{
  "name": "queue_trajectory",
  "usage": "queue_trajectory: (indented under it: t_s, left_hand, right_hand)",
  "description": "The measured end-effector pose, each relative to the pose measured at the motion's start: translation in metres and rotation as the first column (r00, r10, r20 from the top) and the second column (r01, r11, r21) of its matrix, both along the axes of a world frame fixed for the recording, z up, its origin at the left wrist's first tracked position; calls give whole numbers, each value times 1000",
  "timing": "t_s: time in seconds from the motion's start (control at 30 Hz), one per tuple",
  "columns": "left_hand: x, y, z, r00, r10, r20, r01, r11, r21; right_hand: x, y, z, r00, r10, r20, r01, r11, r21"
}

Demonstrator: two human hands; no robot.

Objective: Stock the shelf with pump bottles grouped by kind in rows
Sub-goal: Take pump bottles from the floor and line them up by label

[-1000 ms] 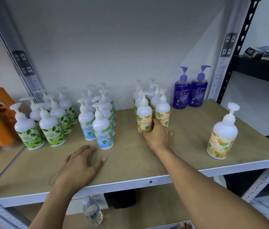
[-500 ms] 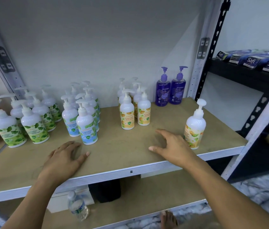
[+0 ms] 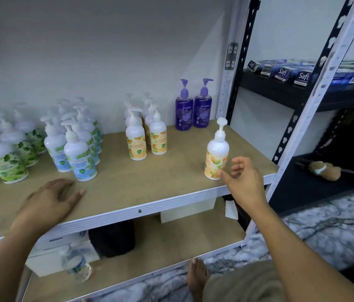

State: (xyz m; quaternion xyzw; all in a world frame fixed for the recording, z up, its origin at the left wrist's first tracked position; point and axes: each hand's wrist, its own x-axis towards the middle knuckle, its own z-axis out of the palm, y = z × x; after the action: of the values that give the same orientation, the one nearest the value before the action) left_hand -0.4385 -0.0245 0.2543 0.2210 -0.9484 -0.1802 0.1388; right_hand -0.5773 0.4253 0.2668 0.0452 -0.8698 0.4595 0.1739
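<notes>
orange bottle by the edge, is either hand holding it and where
Nothing is held: right hand open beside the orange bottle, left hand flat on the shelf.

We see left hand (image 3: pixel 50 203) at 8 o'clock, flat, palm down, fingers spread. Right hand (image 3: pixel 243 182) at 4 o'clock, fingers loosely half-curled, gripping nothing.
</notes>
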Motion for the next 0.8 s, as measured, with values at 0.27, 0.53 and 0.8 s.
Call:
queue_trajectory:
  t_s: [0.27,0.53,0.8]
  left_hand:
    - [2,8,5,1000,19,12,-19,1000,18]
    - [2,8,5,1000,24,8,-24,999,22]
    - [1,0,-1,1000,20,5,-20,1000,-11]
  right_hand:
    - [-22,-45,-2,999,-46,5,45,996,81]
    - [-37,-94,6,999,38,24,-38,999,15]
    - [-49,-144,6,999,51,13,-51,999,-11]
